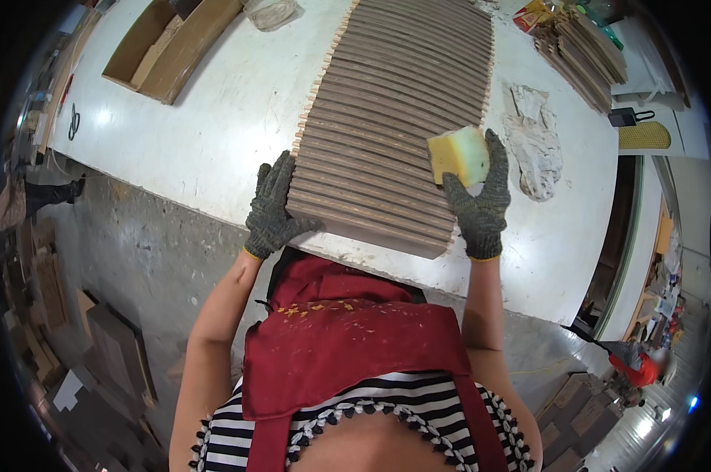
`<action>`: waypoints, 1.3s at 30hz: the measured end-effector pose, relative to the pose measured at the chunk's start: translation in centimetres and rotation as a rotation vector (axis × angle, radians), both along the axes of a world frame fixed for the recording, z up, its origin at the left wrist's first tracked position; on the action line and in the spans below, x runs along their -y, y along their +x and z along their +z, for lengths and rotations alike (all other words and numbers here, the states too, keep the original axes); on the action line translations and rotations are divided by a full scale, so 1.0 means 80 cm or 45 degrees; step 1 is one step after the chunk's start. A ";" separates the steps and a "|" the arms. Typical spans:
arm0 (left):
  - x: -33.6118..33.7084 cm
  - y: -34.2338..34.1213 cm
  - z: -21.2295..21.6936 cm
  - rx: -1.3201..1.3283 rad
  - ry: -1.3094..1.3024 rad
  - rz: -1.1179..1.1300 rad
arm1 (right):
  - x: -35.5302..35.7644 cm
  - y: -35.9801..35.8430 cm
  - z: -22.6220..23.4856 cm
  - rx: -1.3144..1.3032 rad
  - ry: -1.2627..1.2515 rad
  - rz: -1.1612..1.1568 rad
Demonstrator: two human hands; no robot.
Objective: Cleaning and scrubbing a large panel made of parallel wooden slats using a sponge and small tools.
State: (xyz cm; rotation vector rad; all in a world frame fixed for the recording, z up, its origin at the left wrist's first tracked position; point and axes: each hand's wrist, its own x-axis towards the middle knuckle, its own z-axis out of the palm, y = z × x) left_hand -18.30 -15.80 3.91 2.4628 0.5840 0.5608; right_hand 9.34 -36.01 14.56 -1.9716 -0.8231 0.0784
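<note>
A long row of dark brown wooden slats [395,102] lies edge to edge on a white worktable [214,134]. My left hand [273,208], in a grey knit glove, presses against the near left corner of the row. My right hand [481,197], also gloved, holds a yellow sponge [458,153] over the row's near right side.
A crumpled white rag [535,141] lies right of the slats. A stack of more dark slats [583,51] sits at the far right, a cardboard box [171,47] at the far left. Wood offcuts [116,358] lie on the floor at lower left. A red power tool [635,366] sits at the lower right.
</note>
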 end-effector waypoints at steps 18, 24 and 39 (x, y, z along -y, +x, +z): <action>0.000 -0.001 -0.003 -0.003 -0.023 0.013 | 0.004 0.007 -0.005 0.414 -0.394 0.585; -0.001 0.000 -0.003 -0.023 0.018 0.002 | 0.006 -0.025 -0.008 0.539 -0.132 0.550; 0.001 0.000 -0.002 0.032 -0.008 -0.012 | 0.000 -0.022 -0.014 0.402 -0.484 0.172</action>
